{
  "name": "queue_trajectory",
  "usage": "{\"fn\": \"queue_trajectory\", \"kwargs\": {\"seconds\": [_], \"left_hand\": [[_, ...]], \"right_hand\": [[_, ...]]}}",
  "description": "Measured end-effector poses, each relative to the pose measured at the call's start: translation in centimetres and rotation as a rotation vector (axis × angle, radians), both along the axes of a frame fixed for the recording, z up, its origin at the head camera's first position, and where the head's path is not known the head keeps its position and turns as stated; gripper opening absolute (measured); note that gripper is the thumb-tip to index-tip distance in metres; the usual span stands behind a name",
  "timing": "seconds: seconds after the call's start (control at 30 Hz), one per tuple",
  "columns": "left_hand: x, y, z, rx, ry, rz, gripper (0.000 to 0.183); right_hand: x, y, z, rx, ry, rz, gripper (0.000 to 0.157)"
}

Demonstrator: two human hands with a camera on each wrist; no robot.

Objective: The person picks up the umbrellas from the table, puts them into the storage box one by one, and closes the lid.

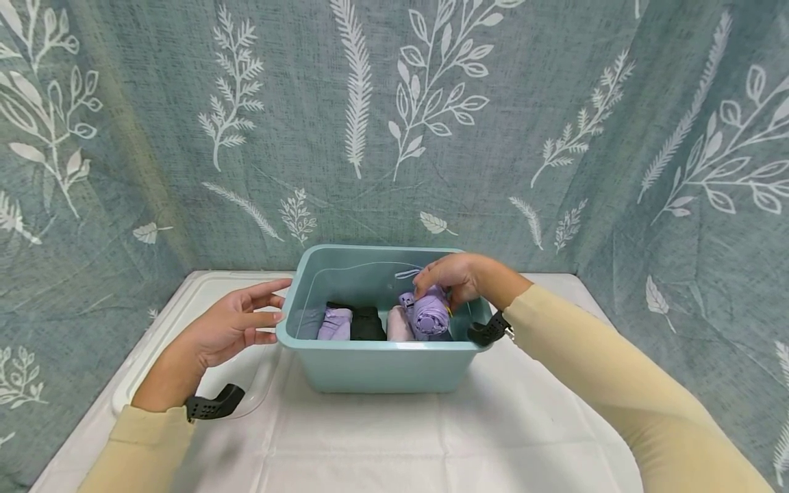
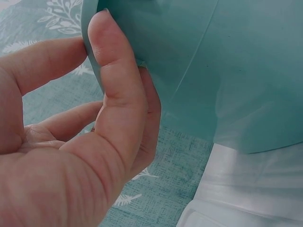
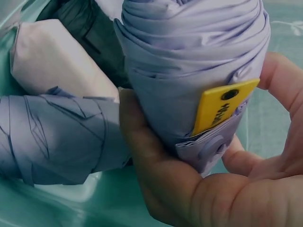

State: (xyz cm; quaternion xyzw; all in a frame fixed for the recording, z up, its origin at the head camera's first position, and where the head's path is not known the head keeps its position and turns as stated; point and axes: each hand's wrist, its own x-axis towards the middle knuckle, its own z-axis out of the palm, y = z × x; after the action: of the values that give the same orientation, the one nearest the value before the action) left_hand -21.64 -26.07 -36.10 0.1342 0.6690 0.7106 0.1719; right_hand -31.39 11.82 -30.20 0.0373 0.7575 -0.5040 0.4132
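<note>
My right hand (image 1: 453, 274) is inside the teal bin (image 1: 382, 370), gripping a folded lavender umbrella (image 1: 429, 316). Its cloth is rolled and gathered, with a yellow tag (image 3: 225, 104) tucked beside a buttoned strap (image 3: 213, 149). Thumb and fingers wrap its sides in the right wrist view. At the bin's left end, my left hand (image 1: 237, 325) touches the rim with extended, slightly bent fingers. A pale pink bundle (image 1: 398, 325) sits left of the umbrella, followed by a black bundle (image 1: 368, 324) and another lavender one (image 1: 335, 323).
A large whitish lid (image 1: 144, 373) lies on the left of the white-covered table (image 1: 370, 445), partly behind the bin and left arm. Patterned curtains (image 1: 370, 137) close in the back and both sides. A grey-blue wrapped bundle (image 3: 61, 139) lies near the right hand.
</note>
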Motion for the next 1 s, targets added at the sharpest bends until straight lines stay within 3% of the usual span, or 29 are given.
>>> {"fn": "queue_trajectory", "kwargs": {"seconds": [0.47, 0.7, 1.0], "left_hand": [[0.13, -0.09, -0.1, 0.016, 0.002, -0.008, 0.06], [0.11, 0.01, 0.0, -0.018, -0.001, 0.01, 0.066], [0.13, 0.11, 0.09, -0.026, 0.001, 0.01, 0.069]], "right_hand": [[-0.25, 0.28, -0.96, 0.137, -0.002, 0.068, 0.044], [-0.15, 0.32, -1.04, 0.156, 0.06, 0.06, 0.025], [-0.21, 0.35, -0.63, 0.223, 0.086, 0.138, 0.025]]}}
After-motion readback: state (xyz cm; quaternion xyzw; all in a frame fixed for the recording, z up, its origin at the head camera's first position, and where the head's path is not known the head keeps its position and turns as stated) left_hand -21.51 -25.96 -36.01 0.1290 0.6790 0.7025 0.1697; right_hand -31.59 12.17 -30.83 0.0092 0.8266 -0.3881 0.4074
